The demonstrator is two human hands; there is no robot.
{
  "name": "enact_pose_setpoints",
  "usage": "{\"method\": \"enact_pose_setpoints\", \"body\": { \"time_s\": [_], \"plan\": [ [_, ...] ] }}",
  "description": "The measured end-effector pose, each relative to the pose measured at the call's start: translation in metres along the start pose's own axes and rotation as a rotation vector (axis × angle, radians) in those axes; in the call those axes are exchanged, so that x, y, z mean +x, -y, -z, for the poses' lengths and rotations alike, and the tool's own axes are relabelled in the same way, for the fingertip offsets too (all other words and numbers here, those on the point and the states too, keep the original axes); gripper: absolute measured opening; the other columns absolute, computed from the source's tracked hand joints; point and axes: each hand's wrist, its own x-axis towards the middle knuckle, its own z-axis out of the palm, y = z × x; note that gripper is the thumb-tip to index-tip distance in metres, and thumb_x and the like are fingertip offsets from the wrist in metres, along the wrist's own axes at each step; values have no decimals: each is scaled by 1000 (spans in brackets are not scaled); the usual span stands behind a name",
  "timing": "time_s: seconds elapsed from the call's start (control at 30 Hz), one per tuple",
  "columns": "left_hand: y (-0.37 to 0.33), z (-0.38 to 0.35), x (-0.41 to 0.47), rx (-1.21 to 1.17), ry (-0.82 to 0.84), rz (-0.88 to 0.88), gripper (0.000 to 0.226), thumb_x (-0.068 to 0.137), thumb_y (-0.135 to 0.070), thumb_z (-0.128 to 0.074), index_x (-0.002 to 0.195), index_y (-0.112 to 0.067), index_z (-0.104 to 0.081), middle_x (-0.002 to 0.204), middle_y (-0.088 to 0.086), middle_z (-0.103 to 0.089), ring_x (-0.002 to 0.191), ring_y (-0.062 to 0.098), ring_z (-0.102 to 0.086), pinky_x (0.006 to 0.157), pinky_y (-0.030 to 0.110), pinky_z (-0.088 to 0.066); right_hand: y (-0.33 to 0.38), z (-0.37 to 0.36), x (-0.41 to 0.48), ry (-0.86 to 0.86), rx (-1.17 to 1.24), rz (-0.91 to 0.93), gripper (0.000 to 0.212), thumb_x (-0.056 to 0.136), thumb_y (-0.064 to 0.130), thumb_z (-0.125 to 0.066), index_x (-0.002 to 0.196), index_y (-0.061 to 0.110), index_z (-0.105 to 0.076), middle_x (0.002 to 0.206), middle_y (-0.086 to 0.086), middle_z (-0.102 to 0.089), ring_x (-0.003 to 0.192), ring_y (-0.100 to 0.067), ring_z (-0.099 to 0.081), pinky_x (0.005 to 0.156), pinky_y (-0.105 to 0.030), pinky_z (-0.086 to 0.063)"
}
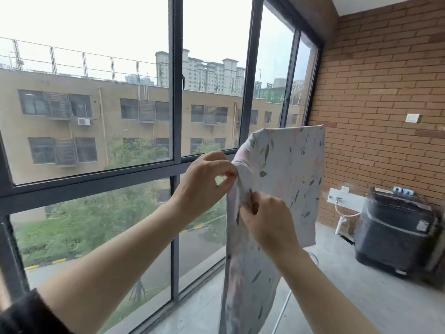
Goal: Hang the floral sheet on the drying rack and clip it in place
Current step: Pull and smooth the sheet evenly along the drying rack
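Note:
The floral sheet (286, 169), pale with green leaves and faint pink, hangs draped in front of me, its top edge level at about window-sill height and a long bunched part falling to the bottom of the view. My left hand (204, 179) pinches the sheet's left edge between thumb and fingertips. Just below it, my right hand (269, 218) grips a fold of the same edge. A thin white pole of the drying rack (284, 307) shows under the sheet; the bar the sheet lies over is hidden. No clip is visible.
A tall dark-framed window (177, 131) runs along the left. A brick wall (380, 104) closes the right side. A dark washing machine (397, 232) stands by it with a hose and tap (338, 201). The floor is grey concrete (361, 300).

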Motion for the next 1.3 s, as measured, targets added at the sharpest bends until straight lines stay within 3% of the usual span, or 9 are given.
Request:
{"method": "enact_pose_setpoints", "body": {
  "time_s": [0.17,0.27,0.43,0.53,0.63,0.83,0.97,1.07,1.3],
  "plan": [
    [17,-22,-24,-21,-72,252,26,76,-10,-74,87,-10,-51,80,-5,-53,72,14,-56,63,34,-55,-27,16,-8,30,81,-6,38,96,32,-51,64,12,-54,51,5,-52,49,-19,-52,48,-35,-41],
    [26,-47,-46,-52,75,514,35,77,-29,-76,95,-17,-50,89,-3,-60,78,14,-61,57,15,-44,-37,21,-16,27,71,24,32,94,25,-55,67,10,-56,54,-2,-55,51,-23,-51,49,-37,-41],
    [28,-94,-87,-142,262,677,25,82,-38,-70,89,-15,-64,83,-7,-67,75,7,-65,62,25,-52,-58,33,-26,16,78,15,26,93,21,-56,70,10,-60,56,-2,-59,53,-19,-55,51,-36,-45],
    [28,-109,-93,-121,158,658,22,86,-15,-67,68,-3,-60,61,1,-59,58,20,-55,56,30,-40,-72,37,-31,0,87,-25,23,93,20,-59,72,11,-61,57,-1,-59,53,-17,-54,51,-33,-44],
    [25,-100,-93,-85,156,574,21,89,-14,-55,76,2,-55,69,11,-61,64,31,-56,58,39,-44,-82,40,-35,-1,104,-52,21,94,23,-58,77,13,-64,61,2,-62,57,-15,-58,53,-30,-46],
    [13,-26,-57,1,-90,421,20,93,-8,-53,74,-5,-48,59,-2,-45,53,10,-38,50,17,-29,-70,32,-36,-8,140,-76,26,95,33,-57,81,13,-68,66,4,-67,60,-11,-63,56,-35,-55],
    [16,11,-27,29,-65,295,18,92,-14,-58,76,-6,-57,60,2,-54,54,19,-47,53,24,-36,-29,36,-11,-109,92,-34,26,90,43,-62,88,18,-68,70,7,-68,61,-8,-63,57,-24,-54],
    [25,28,-24,9,-1,245,13,91,-12,-59,79,-10,-62,63,-1,-63,57,18,-60,57,32,-46,-1,34,13,-176,-16,40,17,87,32,-68,89,15,-68,71,4,-67,61,-12,-63,57,-24,-51],
    [57,45,-31,-64,141,211,26,93,-11,-56,68,-20,-55,61,-6,-64,54,7,-62,50,14,-44,63,27,27,-324,-160,117,15,83,16,-66,69,12,-63,60,2,-63,51,-13,-51,48,-14,-31]
  ]
}}
